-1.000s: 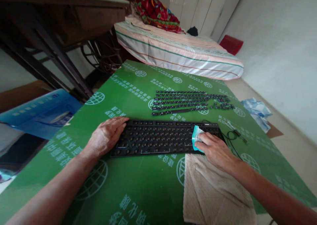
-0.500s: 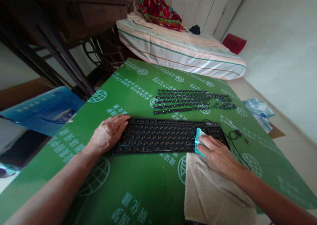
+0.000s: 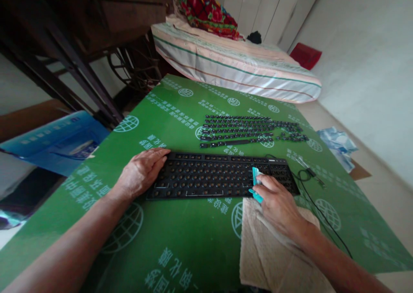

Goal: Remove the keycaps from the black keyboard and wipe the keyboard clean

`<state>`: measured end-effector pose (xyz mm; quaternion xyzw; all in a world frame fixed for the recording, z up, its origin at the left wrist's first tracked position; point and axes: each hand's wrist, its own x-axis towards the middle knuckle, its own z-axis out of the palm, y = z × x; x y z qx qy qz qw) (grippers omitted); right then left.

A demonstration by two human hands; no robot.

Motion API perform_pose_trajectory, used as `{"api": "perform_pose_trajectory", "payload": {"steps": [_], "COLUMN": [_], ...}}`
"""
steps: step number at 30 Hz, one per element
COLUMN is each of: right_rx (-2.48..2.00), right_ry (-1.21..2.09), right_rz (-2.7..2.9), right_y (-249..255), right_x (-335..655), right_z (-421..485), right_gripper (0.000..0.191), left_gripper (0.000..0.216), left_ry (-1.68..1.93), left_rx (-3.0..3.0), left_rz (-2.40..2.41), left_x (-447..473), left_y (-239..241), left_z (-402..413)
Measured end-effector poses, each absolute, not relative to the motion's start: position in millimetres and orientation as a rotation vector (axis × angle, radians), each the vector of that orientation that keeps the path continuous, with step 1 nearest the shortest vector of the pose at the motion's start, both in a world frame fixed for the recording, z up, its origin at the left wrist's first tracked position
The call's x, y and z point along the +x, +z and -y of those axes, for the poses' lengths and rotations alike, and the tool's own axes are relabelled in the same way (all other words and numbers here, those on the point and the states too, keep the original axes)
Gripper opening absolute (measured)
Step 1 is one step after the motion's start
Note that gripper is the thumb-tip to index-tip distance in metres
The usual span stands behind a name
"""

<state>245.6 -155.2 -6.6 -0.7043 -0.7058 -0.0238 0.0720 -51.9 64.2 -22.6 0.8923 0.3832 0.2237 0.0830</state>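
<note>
A black keyboard [image 3: 200, 177] with its keycaps off lies flat on the green table [image 3: 180, 237], its bare key sockets showing. My left hand [image 3: 143, 170] is closed over the keyboard's left end, fingers along the upper corner. Pinched in my right hand [image 3: 277, 198] is a small teal-and-white cloth [image 3: 255, 177], which touches the keyboard near its number pad; the fingers partly hide it. Beneath my right wrist spreads a beige towel [image 3: 258, 250]. Behind the keyboard the loose black keycaps [image 3: 237, 129] are laid out in rows.
A black cable [image 3: 322, 217] runs from the keyboard's right side across the table. Beyond the table stands a bed [image 3: 238, 75] with a striped sheet. To the left are a dark wooden sewing-machine table [image 3: 129, 11] and a blue box [image 3: 61, 142].
My right hand has shifted slightly left with the cloth, and the cloth looks more folded into the fingers. More cable shows on the right. My left hand stays on the keyboard.
</note>
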Motion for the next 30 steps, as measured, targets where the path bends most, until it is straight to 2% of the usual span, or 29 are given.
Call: {"api": "perform_pose_trajectory", "payload": {"steps": [7, 12, 18, 25, 30], "right_rx": [-2.212, -2.392, -2.526, -2.429, -2.389], "right_ry": [-0.165, -0.076, -0.058, -0.328, -0.301], "right_rz": [1.991, 2.064, 1.982, 2.035, 2.037], "right_y": [-8, 7, 9, -3, -2], "right_x": [231, 220, 200, 188, 174], "right_z": [152, 144, 133, 134, 128], "right_gripper": [0.036, 0.022, 0.016, 0.013, 0.013], "left_gripper": [0.053, 0.050, 0.047, 0.048, 0.047], "left_ry": [0.650, 0.650, 0.641, 0.689, 0.697], "left_rx": [2.655, 2.641, 2.670, 2.665, 2.681], "left_rz": [-1.125, -1.142, -1.120, -1.090, -1.074], "left_x": [-53, -52, -55, -55, -55], "left_y": [-21, -21, -25, -29, -30], "left_z": [-63, -63, -65, -65, -65]}}
